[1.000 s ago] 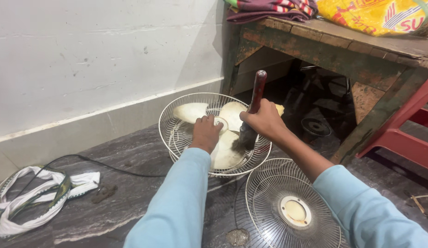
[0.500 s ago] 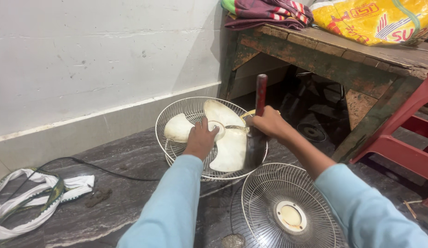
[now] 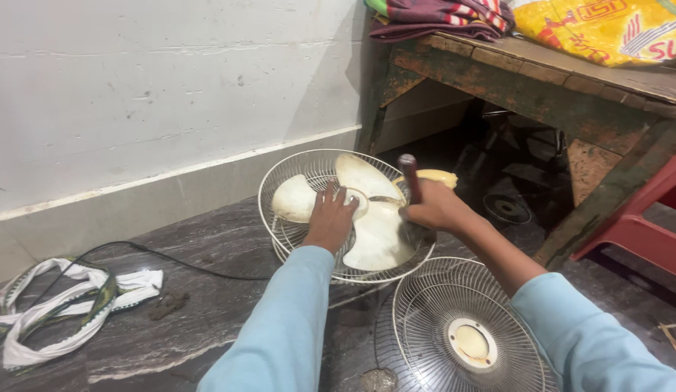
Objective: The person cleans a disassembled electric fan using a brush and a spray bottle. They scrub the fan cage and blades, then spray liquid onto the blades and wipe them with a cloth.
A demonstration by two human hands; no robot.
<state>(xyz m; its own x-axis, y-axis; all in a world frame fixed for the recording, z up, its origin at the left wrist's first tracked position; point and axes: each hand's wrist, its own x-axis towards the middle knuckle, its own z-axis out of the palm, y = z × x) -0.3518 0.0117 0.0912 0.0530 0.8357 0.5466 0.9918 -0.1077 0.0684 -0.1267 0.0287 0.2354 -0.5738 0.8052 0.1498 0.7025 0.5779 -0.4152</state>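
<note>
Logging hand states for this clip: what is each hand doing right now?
Left hand: open, fingers spread flat on the fan blade near its hub.
Right hand: closed around a brush handle.

Left hand (image 3: 329, 218) on cream fan blades (image 3: 374, 218), right hand (image 3: 432, 209) around brush handle (image 3: 408, 174).

Brush (image 3: 409, 178) bristles hidden behind right hand (image 3: 434, 210).
</note>
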